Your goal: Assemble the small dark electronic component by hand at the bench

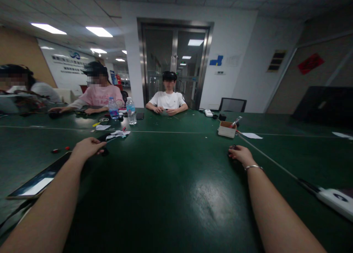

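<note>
My left hand (89, 148) is over the left part of the green table (165, 194), its fingers closed near a small dark object (104, 152) and the crumpled white papers (118, 134). What it grips is too small to make out. On the right, my right hand (239, 154) rests low over the table with its fingers curled round a small dark object (234, 147). A cardboard box (227, 129) stands just beyond that hand. Beside my left forearm lies a tablet (41, 181), with two small red pieces (67, 148) past its far end.
Two water bottles (131, 111) stand at the back left. A cable (268, 157) runs to a white power strip (335, 199) at the right. Across the table sits a person in a white shirt (168, 99); two more people sit at the left.
</note>
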Action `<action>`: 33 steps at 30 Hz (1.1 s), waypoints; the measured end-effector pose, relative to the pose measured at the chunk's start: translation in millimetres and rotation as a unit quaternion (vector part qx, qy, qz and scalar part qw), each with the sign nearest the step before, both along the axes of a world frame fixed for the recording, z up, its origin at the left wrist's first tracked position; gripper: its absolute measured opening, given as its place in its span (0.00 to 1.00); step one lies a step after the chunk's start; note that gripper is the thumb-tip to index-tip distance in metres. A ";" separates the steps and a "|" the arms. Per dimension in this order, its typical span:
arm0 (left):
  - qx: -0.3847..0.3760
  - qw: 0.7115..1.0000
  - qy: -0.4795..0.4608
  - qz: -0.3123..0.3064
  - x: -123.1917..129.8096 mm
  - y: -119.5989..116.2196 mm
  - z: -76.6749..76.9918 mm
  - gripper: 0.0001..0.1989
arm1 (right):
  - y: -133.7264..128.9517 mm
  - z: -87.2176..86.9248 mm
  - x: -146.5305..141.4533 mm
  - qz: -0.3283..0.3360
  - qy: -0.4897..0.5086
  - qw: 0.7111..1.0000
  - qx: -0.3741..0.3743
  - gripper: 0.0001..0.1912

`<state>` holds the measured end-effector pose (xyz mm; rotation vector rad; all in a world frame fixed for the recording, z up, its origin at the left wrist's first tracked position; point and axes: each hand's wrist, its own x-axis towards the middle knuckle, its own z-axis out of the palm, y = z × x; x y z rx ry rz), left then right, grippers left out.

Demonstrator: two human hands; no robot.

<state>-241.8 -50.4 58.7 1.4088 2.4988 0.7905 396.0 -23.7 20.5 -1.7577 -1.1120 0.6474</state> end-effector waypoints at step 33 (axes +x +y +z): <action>0.137 0.888 -0.126 -0.421 263.4 42.8 -19.9 0.11 | 21.4 -17.2 -237.0 0.323 0.033 0.944 0.066 0.10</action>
